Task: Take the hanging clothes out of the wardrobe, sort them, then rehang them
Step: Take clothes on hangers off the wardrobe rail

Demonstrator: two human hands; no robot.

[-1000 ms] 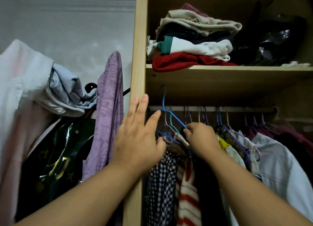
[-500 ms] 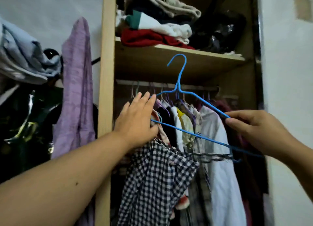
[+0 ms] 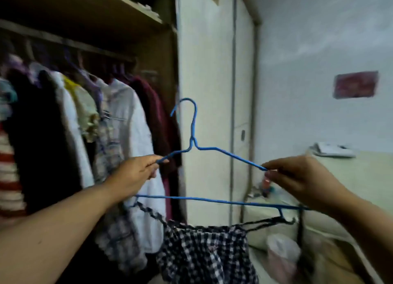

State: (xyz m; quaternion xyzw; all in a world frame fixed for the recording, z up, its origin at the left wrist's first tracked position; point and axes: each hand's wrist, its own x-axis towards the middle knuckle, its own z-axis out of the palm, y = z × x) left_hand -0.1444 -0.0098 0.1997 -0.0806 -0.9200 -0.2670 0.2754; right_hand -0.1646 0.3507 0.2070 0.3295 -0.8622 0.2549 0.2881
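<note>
A blue wire hanger [image 3: 212, 200] is out of the wardrobe, held up in front of the pale wall. My left hand [image 3: 134, 175] pinches its left shoulder and my right hand [image 3: 297, 177] pinches its right shoulder. A black-and-white checked strappy garment [image 3: 204, 254] dangles by thin straps from the hanger's bottom bar. Several clothes stay on the wardrobe rail [image 3: 63, 41] at the left, among them a white shirt [image 3: 136, 139], a dark red top [image 3: 155, 117] and a red-striped piece [image 3: 8, 177].
The wardrobe's right side panel [image 3: 174, 92] stands beside a pale wall with a pipe [image 3: 234, 92]. At the right are a bed or table surface [image 3: 361, 177] with papers, a plastic bag [image 3: 282, 249] low down, and small bottles [image 3: 265, 185].
The hanger with the checked garment has come fully out of the wardrobe and swung right. My left hand moved from the hanging clothes onto the hanger's left shoulder. The view turned right.
</note>
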